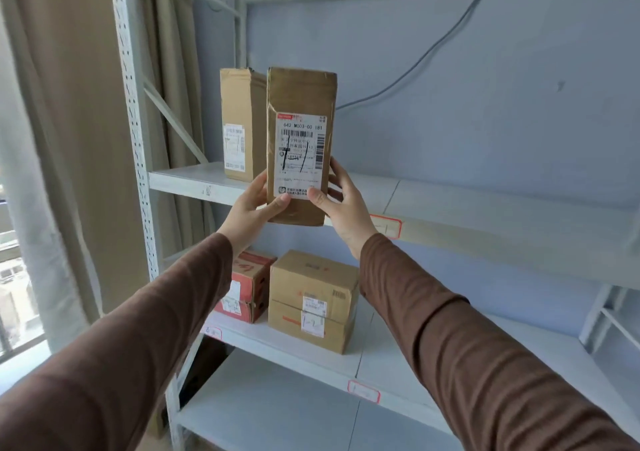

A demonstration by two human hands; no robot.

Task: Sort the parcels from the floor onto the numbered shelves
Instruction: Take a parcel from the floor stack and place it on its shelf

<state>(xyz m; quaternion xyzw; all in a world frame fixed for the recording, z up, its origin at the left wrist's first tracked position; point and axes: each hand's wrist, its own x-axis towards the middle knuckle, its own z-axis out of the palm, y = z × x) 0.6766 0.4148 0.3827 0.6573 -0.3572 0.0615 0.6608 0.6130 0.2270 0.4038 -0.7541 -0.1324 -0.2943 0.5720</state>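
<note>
Tall brown parcel (pixel 300 145), upright, label facing the viewer, gripped at its lower end between the left hand (pixel 252 208) and right hand (pixel 341 206), thumbs on its front, in front of the upper shelf (pixel 485 215). Just behind the left hand, a second upright parcel (pixel 240 121) stands on that shelf. Below the hands, a red-printed box (pixel 247 286) and a brown carton (pixel 313 300) sit side by side on the lower shelf (pixel 398 357).

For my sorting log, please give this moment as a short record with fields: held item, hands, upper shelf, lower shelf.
held item: tall brown parcel, upright, label facing camera
hands: left hand and right hand grip its lower sides
upper shelf: one upright parcel at the left
lower shelf: red-and-white box, cardboard box
</note>
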